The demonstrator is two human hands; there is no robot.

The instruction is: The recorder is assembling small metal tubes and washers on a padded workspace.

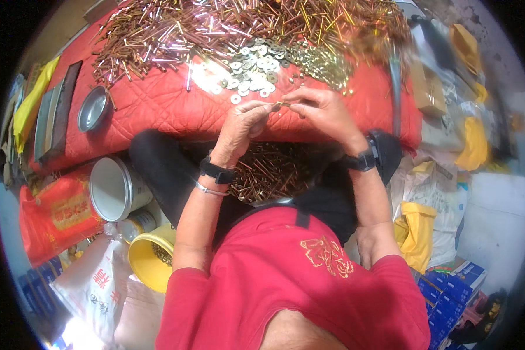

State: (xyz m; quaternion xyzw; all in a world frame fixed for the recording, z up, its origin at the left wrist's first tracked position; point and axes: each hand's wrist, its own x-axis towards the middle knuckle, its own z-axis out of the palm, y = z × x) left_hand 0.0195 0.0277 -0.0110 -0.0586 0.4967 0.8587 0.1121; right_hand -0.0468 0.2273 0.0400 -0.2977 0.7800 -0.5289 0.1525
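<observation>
My left hand (248,122) and my right hand (326,111) meet over the near edge of a red quilted cloth (175,111). Their fingertips pinch a small brass-coloured metal part (280,105) between them; its exact shape is too small to make out. Just beyond the fingers lies a pile of flat ring washers (256,65). To its right are many tiny brass-coloured pieces (324,64). A large heap of thin copper-coloured rods (175,29) spreads along the far side. More copper-coloured rods (271,172) lie below my hands, between my legs.
A metal bowl (93,109) sits on the cloth at the left. Lower left are a white bucket (112,189), a yellow bucket (143,262) with small pieces inside, and a white bag (96,291). At right are a cardboard box (429,90), yellow bags (415,233) and blue boxes (449,297).
</observation>
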